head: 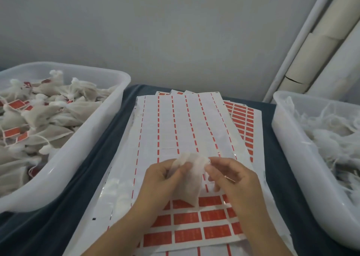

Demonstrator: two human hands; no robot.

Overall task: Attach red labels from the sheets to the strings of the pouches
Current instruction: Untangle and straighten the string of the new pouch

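Pouch: small, white, translucent mesh, tapering to a point at the bottom; lower centre of frame, held above the label sheet.

Label sheet: white backing, mostly stripped, red dashed remnants in columns; red labels remain in rows at lower centre.

Left hand: palm down, thumb and fingers pinched on the pouch's upper left edge.

Right hand: fingers curled, tips closed on the pouch's upper right corner; string too blurred to tell.

Left bin: labelled pouches.

Right bin: unlabelled pouches.

Head view, looking down, seemingly close
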